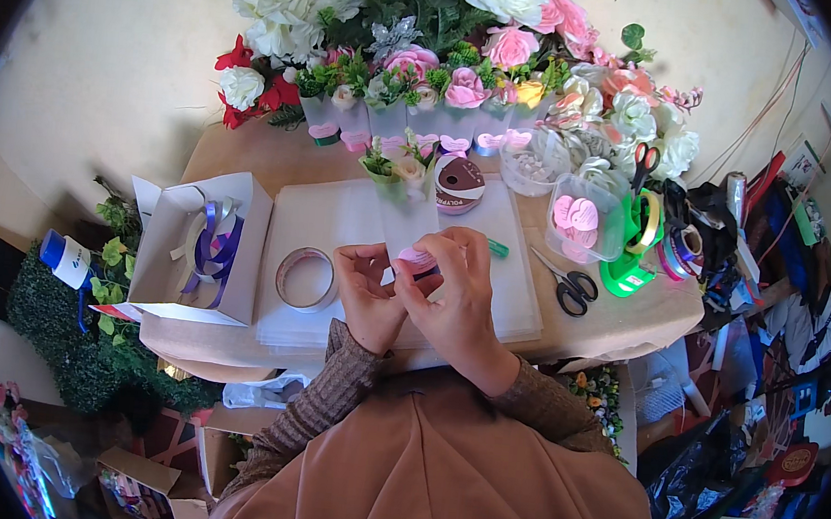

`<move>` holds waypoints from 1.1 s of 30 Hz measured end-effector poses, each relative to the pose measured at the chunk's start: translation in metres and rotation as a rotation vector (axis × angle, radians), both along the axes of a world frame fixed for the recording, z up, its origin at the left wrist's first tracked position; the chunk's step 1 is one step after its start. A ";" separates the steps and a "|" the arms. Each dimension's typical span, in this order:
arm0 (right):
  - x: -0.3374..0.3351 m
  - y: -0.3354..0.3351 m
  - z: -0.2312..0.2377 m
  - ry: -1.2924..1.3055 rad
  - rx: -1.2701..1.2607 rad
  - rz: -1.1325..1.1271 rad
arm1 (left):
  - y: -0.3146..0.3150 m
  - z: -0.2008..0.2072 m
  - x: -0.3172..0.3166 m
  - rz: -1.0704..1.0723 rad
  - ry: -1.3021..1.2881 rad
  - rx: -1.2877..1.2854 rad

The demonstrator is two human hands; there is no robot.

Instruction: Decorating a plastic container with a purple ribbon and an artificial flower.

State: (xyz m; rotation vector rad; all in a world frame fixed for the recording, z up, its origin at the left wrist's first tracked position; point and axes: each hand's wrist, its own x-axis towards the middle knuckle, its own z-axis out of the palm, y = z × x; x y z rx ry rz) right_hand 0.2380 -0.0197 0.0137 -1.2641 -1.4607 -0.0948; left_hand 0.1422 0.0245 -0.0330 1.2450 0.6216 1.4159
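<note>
At the table's middle both my hands meet at the lower end of a small bouquet [405, 214], pale flowers and green leaves in a translucent white sleeve, tops pointing away from me. My left hand [370, 293] is closed around the bouquet's lower end; part of its grip is hidden. My right hand [461, 298] pinches a pink heart-shaped tag [417, 261] against the front of it. A bit of dark ribbon seems to show under the tag, partly behind the fingers. White sheets [305, 225] lie under my hands.
Left stand a white box [257, 246] of ribbons and a tape roll [305, 279]. Right are scissors [576, 291], a tub of pink tags [595, 181] and a green tape dispenser [629, 275]. A ribbon spool [460, 181] lies beyond my hands; finished bouquets [388, 119] line the back.
</note>
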 end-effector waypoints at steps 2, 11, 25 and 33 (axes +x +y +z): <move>0.000 0.000 0.000 0.024 -0.012 0.005 | -0.001 0.002 0.001 -0.004 -0.012 -0.013; 0.001 0.002 -0.003 0.007 -0.002 -0.003 | -0.001 0.001 0.001 -0.007 -0.031 -0.035; 0.001 0.001 -0.006 -0.030 -0.008 0.002 | -0.001 0.001 0.001 -0.021 -0.039 -0.045; 0.000 0.001 -0.008 -0.003 -0.005 0.000 | -0.002 0.001 0.001 -0.023 -0.061 -0.049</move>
